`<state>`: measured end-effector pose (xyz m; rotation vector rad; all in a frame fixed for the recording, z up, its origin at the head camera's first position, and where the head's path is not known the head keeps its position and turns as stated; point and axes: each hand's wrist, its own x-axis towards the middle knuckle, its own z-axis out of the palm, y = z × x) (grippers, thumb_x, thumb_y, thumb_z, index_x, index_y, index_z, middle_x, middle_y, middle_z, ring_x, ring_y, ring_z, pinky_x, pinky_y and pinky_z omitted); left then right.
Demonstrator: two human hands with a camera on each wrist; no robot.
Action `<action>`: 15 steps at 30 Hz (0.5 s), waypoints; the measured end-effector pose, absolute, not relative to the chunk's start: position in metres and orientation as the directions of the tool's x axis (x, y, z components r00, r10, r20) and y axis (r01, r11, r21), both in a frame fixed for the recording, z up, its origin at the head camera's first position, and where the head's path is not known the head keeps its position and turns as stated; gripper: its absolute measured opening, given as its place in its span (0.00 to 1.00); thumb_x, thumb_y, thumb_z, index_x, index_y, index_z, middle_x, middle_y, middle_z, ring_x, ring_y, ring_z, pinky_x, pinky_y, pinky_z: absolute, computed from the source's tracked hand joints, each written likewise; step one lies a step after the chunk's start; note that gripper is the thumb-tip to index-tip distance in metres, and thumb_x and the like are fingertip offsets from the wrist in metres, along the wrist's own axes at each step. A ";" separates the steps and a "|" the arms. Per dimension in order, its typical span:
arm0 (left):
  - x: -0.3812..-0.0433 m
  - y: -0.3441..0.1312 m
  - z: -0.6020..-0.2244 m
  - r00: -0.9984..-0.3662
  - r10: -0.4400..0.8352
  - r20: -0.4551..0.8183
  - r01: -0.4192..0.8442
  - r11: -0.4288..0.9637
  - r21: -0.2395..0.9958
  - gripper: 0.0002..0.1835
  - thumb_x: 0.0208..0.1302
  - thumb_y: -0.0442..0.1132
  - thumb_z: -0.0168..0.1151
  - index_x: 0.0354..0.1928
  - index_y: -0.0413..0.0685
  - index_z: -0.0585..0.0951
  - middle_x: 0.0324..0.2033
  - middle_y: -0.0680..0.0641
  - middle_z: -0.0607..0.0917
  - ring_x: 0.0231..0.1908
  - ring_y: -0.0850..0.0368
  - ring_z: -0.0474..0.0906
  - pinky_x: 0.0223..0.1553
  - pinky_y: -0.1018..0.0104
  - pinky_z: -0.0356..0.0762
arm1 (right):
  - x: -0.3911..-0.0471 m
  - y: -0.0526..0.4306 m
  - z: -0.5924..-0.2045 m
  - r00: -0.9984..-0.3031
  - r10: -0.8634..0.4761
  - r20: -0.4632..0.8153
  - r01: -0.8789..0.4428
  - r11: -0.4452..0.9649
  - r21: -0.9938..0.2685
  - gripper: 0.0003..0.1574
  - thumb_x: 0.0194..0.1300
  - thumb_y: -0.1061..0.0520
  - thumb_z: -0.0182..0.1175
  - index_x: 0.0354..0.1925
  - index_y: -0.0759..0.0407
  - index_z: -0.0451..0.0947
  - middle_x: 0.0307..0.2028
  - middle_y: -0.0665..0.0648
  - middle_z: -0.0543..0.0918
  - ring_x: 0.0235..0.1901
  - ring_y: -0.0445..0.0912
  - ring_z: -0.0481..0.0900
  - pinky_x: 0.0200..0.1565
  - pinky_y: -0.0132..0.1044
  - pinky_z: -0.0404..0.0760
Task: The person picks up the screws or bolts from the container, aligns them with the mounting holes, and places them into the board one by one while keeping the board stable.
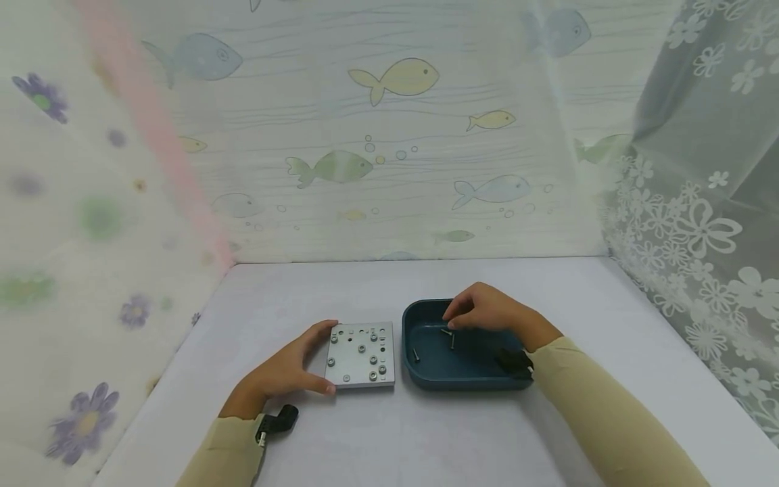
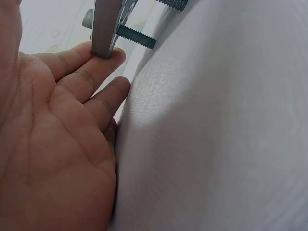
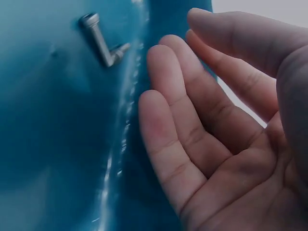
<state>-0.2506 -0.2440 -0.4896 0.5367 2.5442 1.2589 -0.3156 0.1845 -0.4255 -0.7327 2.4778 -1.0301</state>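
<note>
My left hand (image 1: 292, 368) spans the left side of a silver metal plate (image 1: 353, 368), thumb at the near edge and fingers at the far corner. Several socket-head screws stand in the plate's holes. In the left wrist view fingertips touch the plate's edge (image 2: 103, 29), and a threaded screw shank (image 2: 137, 37) sticks out below it. Over a dark blue tray (image 1: 468, 385), my right hand (image 1: 487, 308) hovers with loosely bent fingers. The right wrist view shows this hand (image 3: 216, 134) with nothing between fingers and thumb, beside a loose screw (image 3: 96, 38) in the tray.
Another loose screw (image 1: 416, 354) lies near the tray's left wall. Both plate and tray sit on a white-covered table (image 1: 341, 439), a narrow gap between them. A fish-print curtain (image 1: 389, 203) stands behind, with fabric at both sides.
</note>
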 end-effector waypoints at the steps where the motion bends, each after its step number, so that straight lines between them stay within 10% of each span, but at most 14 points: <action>1: -0.251 -0.244 -0.490 -0.899 0.434 -0.059 0.216 0.556 0.803 0.68 0.37 0.56 0.88 0.81 0.61 0.57 0.80 0.52 0.59 0.82 0.46 0.47 0.79 0.36 0.40 | -0.316 0.185 -0.427 -0.801 -0.582 -0.139 -0.315 0.609 -0.728 0.14 0.67 0.55 0.69 0.49 0.59 0.89 0.38 0.51 0.91 0.37 0.44 0.85 0.43 0.39 0.85; 15: -0.249 -0.244 -0.487 -0.899 0.433 -0.067 0.206 0.552 0.808 0.68 0.37 0.55 0.88 0.81 0.61 0.57 0.80 0.53 0.59 0.82 0.47 0.46 0.79 0.37 0.39 | -0.313 0.178 -0.440 -0.843 -0.481 -0.242 -0.236 0.734 -0.637 0.06 0.63 0.54 0.72 0.38 0.53 0.91 0.30 0.49 0.90 0.28 0.44 0.87 0.33 0.38 0.86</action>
